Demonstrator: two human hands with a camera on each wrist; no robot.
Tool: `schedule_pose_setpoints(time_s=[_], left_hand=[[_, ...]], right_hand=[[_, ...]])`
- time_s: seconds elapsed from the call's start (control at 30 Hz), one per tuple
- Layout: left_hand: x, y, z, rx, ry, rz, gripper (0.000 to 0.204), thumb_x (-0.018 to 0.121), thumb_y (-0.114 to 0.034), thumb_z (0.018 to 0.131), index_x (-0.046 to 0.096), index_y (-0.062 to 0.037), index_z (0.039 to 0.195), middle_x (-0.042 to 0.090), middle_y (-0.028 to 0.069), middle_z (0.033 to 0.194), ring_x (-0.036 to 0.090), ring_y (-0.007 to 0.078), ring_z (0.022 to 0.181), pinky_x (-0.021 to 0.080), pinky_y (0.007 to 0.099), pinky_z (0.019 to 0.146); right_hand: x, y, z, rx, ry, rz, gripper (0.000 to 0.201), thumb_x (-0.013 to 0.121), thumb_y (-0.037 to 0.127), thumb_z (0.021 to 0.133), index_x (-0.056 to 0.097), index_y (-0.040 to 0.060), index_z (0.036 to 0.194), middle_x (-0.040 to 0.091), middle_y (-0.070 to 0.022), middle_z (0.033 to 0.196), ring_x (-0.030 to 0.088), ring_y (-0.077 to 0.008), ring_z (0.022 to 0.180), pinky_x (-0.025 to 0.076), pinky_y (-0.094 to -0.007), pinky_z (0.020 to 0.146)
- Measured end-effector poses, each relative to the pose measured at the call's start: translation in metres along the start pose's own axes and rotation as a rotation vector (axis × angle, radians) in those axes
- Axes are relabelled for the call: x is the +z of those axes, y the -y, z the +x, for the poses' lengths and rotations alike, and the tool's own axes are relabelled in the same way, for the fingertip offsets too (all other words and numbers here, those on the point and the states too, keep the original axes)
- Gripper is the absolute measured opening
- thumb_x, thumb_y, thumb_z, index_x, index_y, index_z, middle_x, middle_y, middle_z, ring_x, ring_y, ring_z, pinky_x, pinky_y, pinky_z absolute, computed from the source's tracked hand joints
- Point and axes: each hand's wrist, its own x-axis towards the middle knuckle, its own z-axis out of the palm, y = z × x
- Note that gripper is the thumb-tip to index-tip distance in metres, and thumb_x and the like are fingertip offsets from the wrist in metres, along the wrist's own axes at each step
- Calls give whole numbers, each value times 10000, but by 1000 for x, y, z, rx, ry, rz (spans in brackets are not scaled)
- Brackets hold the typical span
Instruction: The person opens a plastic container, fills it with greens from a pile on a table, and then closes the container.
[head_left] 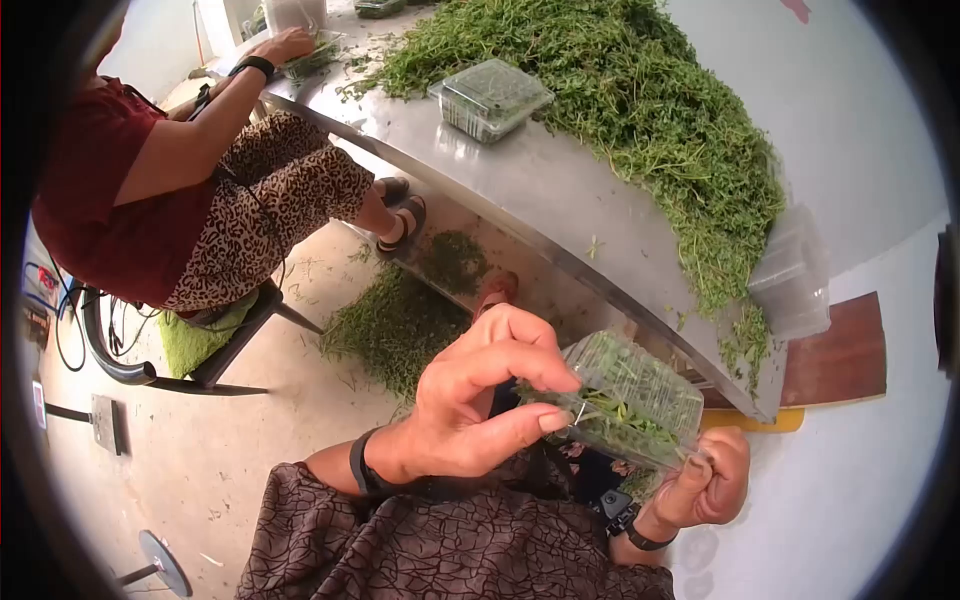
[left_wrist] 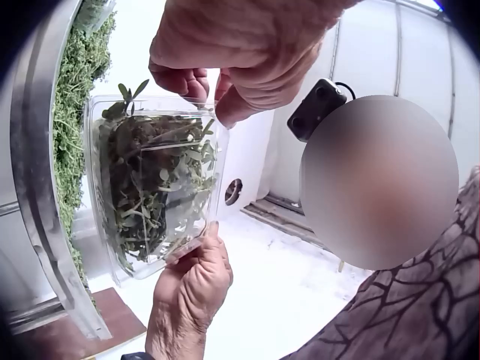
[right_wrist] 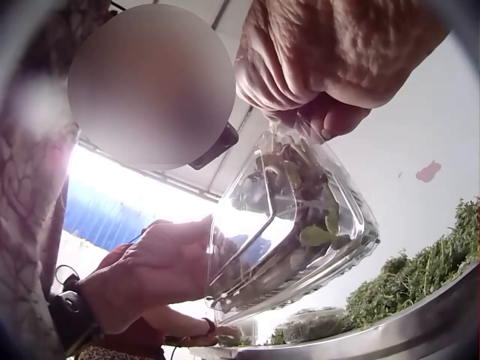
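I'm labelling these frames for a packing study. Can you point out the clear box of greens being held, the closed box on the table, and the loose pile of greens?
held clamshell box (head_left: 640,395): head view, middle of its clear lid.
closed box (head_left: 492,95): head view, top of its lid.
pile of greens (head_left: 640,90): head view, thick part of the heap.

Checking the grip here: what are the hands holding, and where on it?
Clear box of greens: left hand pinches one end edge, right hand the opposite end.

Wearing, from my feed: brown garment (head_left: 450,550) with dark leaf-vein print, sleeves short of the wrists | left hand (head_left: 480,400) bare, thin black band on wrist | right hand (head_left: 710,485) bare, black strap carrying small black camera box (head_left: 612,505)
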Motion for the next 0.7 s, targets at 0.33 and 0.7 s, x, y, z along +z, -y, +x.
schedule_pose_setpoints(time_s=[0.33, 0.7], left_hand=[[3, -4, 1, -3, -48, 19, 239, 752, -55, 715, 671, 23, 926, 569, 129, 990, 521, 196, 903, 413, 300, 792], [5, -9, 2, 9, -66, 24, 181, 716, -64, 739, 680, 39, 883, 574, 160, 1029, 525, 189, 875, 425, 281, 771]], right_hand=[[2, 2, 1, -6, -15, 28, 321, 623, 319, 915, 539, 23, 825, 531, -94, 664, 435, -186, 546, 347, -298, 517], [0, 3, 1, -8, -13, 52, 326, 627, 328, 911, 538, 24, 832, 535, -89, 679, 459, -189, 558, 351, -300, 510]])
